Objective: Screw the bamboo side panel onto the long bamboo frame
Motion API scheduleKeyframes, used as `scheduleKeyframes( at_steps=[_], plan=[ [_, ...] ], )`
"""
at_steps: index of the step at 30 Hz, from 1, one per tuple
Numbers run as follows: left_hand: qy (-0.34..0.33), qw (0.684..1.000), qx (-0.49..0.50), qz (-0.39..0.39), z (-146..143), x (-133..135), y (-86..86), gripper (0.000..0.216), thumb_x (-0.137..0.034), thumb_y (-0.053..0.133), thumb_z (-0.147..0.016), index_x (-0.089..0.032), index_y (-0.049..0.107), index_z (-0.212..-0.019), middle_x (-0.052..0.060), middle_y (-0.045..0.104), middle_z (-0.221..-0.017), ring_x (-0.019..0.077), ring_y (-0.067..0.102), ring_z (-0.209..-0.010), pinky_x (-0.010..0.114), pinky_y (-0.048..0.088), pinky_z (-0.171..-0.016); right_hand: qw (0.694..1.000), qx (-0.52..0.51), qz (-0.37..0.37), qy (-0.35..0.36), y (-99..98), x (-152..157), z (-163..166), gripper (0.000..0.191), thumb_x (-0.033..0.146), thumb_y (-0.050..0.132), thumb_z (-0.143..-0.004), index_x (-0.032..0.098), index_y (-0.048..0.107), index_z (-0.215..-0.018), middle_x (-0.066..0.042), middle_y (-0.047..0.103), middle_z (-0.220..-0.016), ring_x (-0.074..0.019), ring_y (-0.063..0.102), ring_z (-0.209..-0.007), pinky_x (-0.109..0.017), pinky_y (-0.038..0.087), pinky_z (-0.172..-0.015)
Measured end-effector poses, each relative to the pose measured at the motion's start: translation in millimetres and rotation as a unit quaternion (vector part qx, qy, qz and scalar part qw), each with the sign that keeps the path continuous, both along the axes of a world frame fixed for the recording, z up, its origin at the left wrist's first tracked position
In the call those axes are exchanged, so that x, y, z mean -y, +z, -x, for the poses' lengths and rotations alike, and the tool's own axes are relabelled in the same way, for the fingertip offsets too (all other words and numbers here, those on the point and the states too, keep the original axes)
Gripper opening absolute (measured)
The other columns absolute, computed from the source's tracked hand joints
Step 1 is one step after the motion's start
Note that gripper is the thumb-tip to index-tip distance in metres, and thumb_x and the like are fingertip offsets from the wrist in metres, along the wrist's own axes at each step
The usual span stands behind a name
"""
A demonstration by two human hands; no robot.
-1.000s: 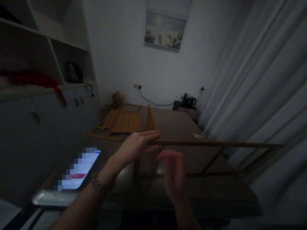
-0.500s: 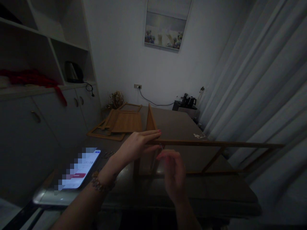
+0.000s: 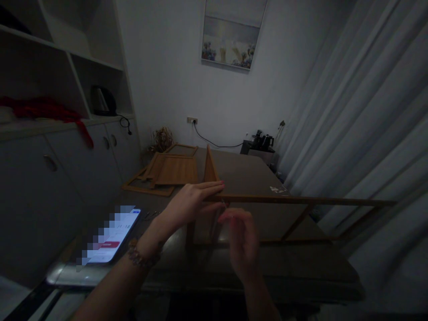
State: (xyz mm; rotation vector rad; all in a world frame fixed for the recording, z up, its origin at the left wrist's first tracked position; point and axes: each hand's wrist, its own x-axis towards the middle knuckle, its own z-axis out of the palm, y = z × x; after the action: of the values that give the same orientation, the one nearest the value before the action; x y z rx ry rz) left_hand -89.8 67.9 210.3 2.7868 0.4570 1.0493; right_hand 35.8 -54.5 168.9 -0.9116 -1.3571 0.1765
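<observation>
Frame [image 3: 301, 200] stands on edge on the tabletop [image 3: 247, 174], looks light but spindly, so hold the top rail. Left hand [image 3: 190, 203] clasps it loosely, fingers straight; right hand [image 3: 239, 236] curls just under, can't tell what's inside.

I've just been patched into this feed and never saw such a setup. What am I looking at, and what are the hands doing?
There is no machine here: a person works with bare hands, and the one camera sits on their head, looking forward and down. The left hand lies along the top rail of a wooden frame that stands on the dark table. The right hand has its fingertips at that rail beside it; whether they pinch something is too blurred to tell. Also on the table: a lit phone, a few small metal pieces, flat wooden panels and one upright panel.
</observation>
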Motion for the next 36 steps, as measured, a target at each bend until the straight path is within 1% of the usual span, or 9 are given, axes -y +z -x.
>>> scheduleKeyframes(
  at_steps=[5,13,17,20,23,26,31,33,36],
  plan=[
    [0.002,1.000,-0.002,0.006,0,1,0.8,0.049,-0.042,0.057,-0.084,-0.021,0.053,-0.128,0.009,0.059,-0.128,0.0225,0.059,-0.112,0.037,0.051,-0.095,1.000,0.001,-0.004,0.019,0.6,-1,-1,0.015,0.022,0.040,-0.097,0.024,0.055,-0.095,-0.001,0.059,-0.086,-0.0137,0.058,-0.082,-0.030,0.049,-0.076],
    [-0.001,1.000,0.010,0.000,0,1,-0.4,0.049,-0.042,0.057,-0.083,-0.021,0.054,-0.127,0.008,0.059,-0.128,0.0223,0.060,-0.111,0.036,0.052,-0.093,1.000,-0.008,-0.001,0.019,-0.5,0,-1,0.015,0.020,0.042,-0.096,0.024,0.056,-0.096,-0.001,0.060,-0.087,-0.0133,0.060,-0.084,-0.029,0.050,-0.078],
    [0.000,1.000,0.006,0.000,0,1,0.7,0.048,-0.041,0.057,-0.084,-0.020,0.054,-0.127,0.009,0.059,-0.128,0.0222,0.060,-0.110,0.036,0.052,-0.093,1.000,-0.015,0.000,0.026,0.9,1,-2,0.015,0.020,0.043,-0.096,0.024,0.057,-0.097,-0.002,0.062,-0.091,-0.0134,0.061,-0.086,-0.030,0.052,-0.079],
    [0.000,1.000,0.003,-0.004,0,2,1.5,0.047,-0.041,0.055,-0.085,-0.018,0.055,-0.126,0.009,0.060,-0.127,0.0221,0.061,-0.110,0.037,0.052,-0.094,0.999,-0.019,0.018,0.034,1.5,2,-2,0.014,0.021,0.045,-0.095,0.024,0.058,-0.098,-0.002,0.064,-0.092,-0.0135,0.062,-0.086,-0.030,0.053,-0.079],
    [-0.002,1.000,0.004,-0.003,0,1,1.5,0.047,-0.041,0.055,-0.085,-0.020,0.054,-0.127,0.009,0.059,-0.127,0.0223,0.060,-0.110,0.037,0.052,-0.094,0.998,-0.017,0.037,0.040,0.9,3,-3,0.016,0.023,0.045,-0.095,0.024,0.058,-0.105,-0.003,0.065,-0.095,-0.0137,0.063,-0.087,-0.029,0.055,-0.077],
    [-0.004,1.000,0.006,-0.002,0,1,0.9,0.048,-0.040,0.057,-0.084,-0.020,0.054,-0.127,0.009,0.059,-0.128,0.0226,0.060,-0.110,0.037,0.052,-0.093,0.999,-0.002,0.029,0.043,-0.5,4,-5,0.021,0.022,0.045,-0.096,0.026,0.057,-0.112,-0.003,0.066,-0.101,-0.0142,0.065,-0.089,-0.031,0.056,-0.078],
    [-0.003,1.000,0.006,-0.009,0,1,-0.1,0.047,-0.041,0.056,-0.084,-0.019,0.055,-0.126,0.009,0.059,-0.127,0.0227,0.061,-0.109,0.037,0.053,-0.092,0.998,0.053,0.000,0.020,-3.6,1,-12,0.026,0.014,0.048,-0.093,0.028,0.061,-0.111,-0.004,0.066,-0.107,-0.0169,0.065,-0.096,-0.036,0.057,-0.080],
    [0.001,1.000,0.005,-0.014,-1,1,-0.3,0.047,-0.041,0.056,-0.085,-0.018,0.055,-0.126,0.009,0.060,-0.127,0.0223,0.061,-0.109,0.036,0.053,-0.092,0.995,0.089,-0.036,-0.010,-4.8,0,-16,0.030,0.011,0.054,-0.090,0.029,0.061,-0.113,-0.003,0.066,-0.110,-0.0179,0.064,-0.100,-0.038,0.057,-0.082],
    [0.010,0.999,0.002,-0.032,-1,1,-0.4,0.046,-0.041,0.054,-0.085,-0.019,0.055,-0.126,0.009,0.060,-0.126,0.0220,0.062,-0.108,0.035,0.054,-0.090,0.980,0.158,-0.091,-0.075,-5.0,-2,-22,0.035,0.011,0.061,-0.086,0.031,0.060,-0.115,-0.003,0.066,-0.109,-0.0180,0.065,-0.098,-0.037,0.057,-0.082]
  ],
)
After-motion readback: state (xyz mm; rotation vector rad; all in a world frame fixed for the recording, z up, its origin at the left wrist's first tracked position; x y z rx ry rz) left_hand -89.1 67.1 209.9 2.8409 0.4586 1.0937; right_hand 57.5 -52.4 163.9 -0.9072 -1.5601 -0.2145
